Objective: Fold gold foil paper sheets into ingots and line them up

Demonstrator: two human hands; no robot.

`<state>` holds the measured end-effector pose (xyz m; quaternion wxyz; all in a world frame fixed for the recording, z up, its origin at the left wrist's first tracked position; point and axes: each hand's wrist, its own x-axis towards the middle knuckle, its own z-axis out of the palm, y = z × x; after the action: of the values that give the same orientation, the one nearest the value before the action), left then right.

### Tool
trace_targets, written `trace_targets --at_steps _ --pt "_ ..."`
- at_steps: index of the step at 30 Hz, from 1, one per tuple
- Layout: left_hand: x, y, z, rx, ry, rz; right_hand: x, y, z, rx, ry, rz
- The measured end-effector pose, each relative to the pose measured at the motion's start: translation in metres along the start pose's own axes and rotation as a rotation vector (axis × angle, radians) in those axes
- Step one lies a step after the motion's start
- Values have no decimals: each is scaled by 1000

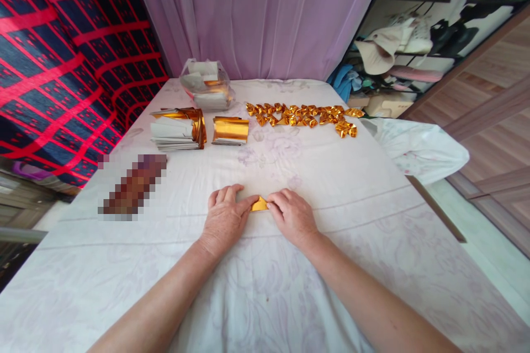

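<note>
Between my two hands lies a small folded piece of gold foil paper (pixel 259 204), with a peaked top edge, low over the cloth. My left hand (pixel 226 210) pinches its left end between thumb and fingers, the other fingers curled loosely. At the right end, the fingertips of my right hand (pixel 293 214) press on the same piece. Farther off, several folded gold foil pieces (pixel 304 114) lie in rows. To the left of these are a small stack of gold sheets (pixel 231 130) and a larger fanned stack with pale backs (pixel 176 131).
A clear plastic bag (pixel 206 85) of more sheets stands at the back. A blurred-out object (pixel 134 185) lies on the left. The flowered white cloth (pixel 351 287) covers the surface; a white bag (pixel 422 146) hangs past its right edge. Shelves with caps and shoes (pixel 418 38) stand right.
</note>
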<state>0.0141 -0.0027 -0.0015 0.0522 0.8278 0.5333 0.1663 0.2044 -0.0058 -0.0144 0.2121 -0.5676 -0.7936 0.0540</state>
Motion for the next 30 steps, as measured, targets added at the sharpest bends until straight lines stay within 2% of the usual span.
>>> trace_targets --at_steps 6,12,16,20,25,30 --pt "0 0 2 34 24 12 -5 6 -2 -30 -28 -131" --pt "-1 1 4 81 22 25 3 -3 -12 -186 -153 -171" --pt "0 2 4 135 11 35 8 -10 -20 -301 -226 -250" --pt "2 -3 6 128 -13 22 -1 -10 -20 -326 -187 -283" --pt "4 -11 7 56 -68 15 -11 -12 -10 -250 -110 -253" --pt "6 -10 3 57 -123 -6 -12 -13 -15 -245 -142 -219"
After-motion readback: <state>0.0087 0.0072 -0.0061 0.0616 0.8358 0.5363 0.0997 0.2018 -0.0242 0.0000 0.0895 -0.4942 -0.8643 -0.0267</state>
